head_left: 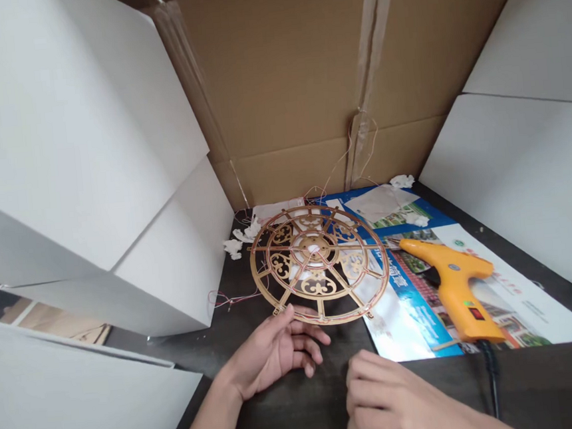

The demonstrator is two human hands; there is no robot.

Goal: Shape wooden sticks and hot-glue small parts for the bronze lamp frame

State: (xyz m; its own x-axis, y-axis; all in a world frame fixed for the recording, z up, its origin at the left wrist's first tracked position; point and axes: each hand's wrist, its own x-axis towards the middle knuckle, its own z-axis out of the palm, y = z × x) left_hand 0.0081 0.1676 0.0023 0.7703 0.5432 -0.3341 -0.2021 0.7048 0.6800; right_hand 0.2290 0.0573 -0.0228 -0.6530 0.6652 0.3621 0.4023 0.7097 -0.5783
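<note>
A flat golden filigree wheel [319,262] with thin reddish wire strung across it lies on the dark table [293,414]. My left hand [275,349] rests just in front of the wheel, thumb touching its near rim, fingers loosely curled with nothing visible in them. My right hand [389,396] lies to the right of it on the table, fingers curled under into a loose fist; whether anything is inside is hidden. An orange glue gun [455,286] lies on a printed blue and white sheet [514,301] to the right of the wheel.
A brown cardboard wall [305,86] stands behind the wheel. White boards [73,126] close in the left side, with more white boards [528,180] on the right. Crumpled white scraps [241,238] and loose wire [228,301] lie by the wheel. The glue gun's black cord [491,377] runs toward me.
</note>
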